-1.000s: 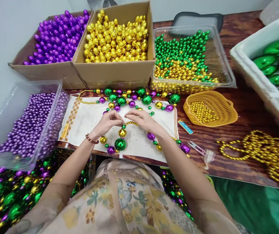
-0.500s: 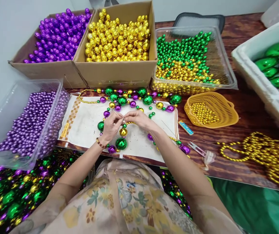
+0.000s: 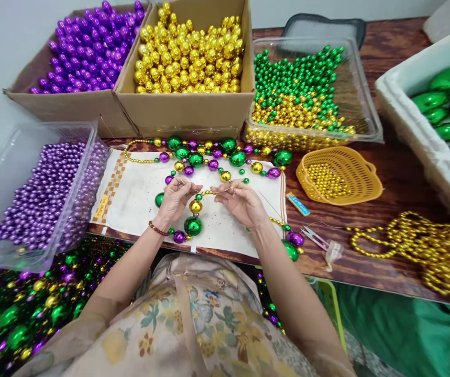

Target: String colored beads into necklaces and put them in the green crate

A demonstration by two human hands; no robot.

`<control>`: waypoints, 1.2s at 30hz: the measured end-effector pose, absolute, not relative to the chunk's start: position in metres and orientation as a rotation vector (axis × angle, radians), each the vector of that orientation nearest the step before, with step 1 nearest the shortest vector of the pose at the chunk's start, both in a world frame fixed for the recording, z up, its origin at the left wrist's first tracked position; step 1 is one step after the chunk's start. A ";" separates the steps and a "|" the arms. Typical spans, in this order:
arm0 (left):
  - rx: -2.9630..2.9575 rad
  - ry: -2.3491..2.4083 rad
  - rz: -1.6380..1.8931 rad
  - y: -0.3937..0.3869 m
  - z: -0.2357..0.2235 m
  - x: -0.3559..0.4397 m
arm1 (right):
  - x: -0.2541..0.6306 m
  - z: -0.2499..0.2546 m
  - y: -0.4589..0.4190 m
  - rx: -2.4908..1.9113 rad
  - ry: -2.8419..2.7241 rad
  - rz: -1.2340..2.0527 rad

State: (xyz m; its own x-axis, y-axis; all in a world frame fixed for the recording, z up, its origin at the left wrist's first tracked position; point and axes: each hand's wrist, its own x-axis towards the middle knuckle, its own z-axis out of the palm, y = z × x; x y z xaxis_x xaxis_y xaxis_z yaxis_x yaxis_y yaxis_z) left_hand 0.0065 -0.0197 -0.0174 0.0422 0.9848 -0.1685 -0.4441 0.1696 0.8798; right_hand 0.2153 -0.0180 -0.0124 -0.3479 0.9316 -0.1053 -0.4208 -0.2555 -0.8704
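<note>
My left hand (image 3: 175, 198), with a brown bead bracelet at the wrist, pinches thin thread beside a small green bead. Across from it, my right hand (image 3: 242, 203) is closed, fingertips at the end of a short run of small gold beads and on a thread. Between them hangs the bead necklace (image 3: 193, 225), showing a gold and a large green bead over a white cloth (image 3: 130, 195); parts of it are hidden by my hands. Behind lie strung purple, gold and green beads (image 3: 237, 158). A few loose green beads (image 3: 245, 180) rest near my right fingers.
Boxes of purple beads (image 3: 91, 50) and gold beads (image 3: 187, 57) line the back, beside a clear tub (image 3: 374, 128). A tub of purple beads (image 3: 44, 193) stands left. To the right are a yellow basket (image 3: 366, 183), small snips (image 3: 314, 238) and gold bead strands (image 3: 432, 251).
My hands came together at the thread, then drew apart again, the right hand moving right and turning palm inward. The necklace stays between them on the cloth.
</note>
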 end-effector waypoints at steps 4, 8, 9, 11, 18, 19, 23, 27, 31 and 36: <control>0.795 0.917 1.203 -0.018 -0.020 0.009 | 0.205 -0.021 -0.014 -0.853 -0.871 1.781; 1.014 1.003 1.080 -0.012 -0.025 0.003 | 0.206 -0.027 -0.003 -0.976 -1.099 1.724; 1.042 1.011 1.047 -0.011 -0.025 0.000 | 0.206 -0.026 -0.001 -0.999 -1.183 1.686; 1.060 1.009 0.992 -0.009 -0.024 -0.006 | 0.206 -0.018 0.005 -1.006 -1.315 1.639; 1.091 0.898 0.941 -0.007 -0.013 -0.013 | 0.179 0.027 0.018 -0.960 -1.506 1.581; 1.091 0.897 0.952 -0.007 -0.014 -0.011 | 0.174 0.029 0.019 -0.964 -1.526 1.538; 1.073 0.918 1.017 -0.007 -0.016 -0.003 | 0.172 0.019 0.018 -0.967 -1.482 1.480; 0.995 1.003 1.091 -0.006 -0.015 0.002 | 0.232 0.003 -0.004 -1.277 -1.437 1.188; 0.896 1.093 1.137 -0.004 -0.016 0.006 | 0.343 -0.015 -0.063 -2.038 -1.603 0.544; 0.865 1.154 1.185 -0.001 -0.022 0.015 | 0.441 -0.056 -0.134 -2.365 -1.913 0.232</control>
State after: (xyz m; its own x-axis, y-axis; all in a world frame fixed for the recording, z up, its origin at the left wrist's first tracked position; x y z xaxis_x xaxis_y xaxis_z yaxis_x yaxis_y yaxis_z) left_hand 0.0147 -0.0006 -0.0219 -0.0146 0.9772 -0.2117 -0.2374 0.2023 0.9501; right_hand 0.4407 -0.1340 -0.0560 0.2036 0.9771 -0.0610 0.9633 -0.2111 -0.1656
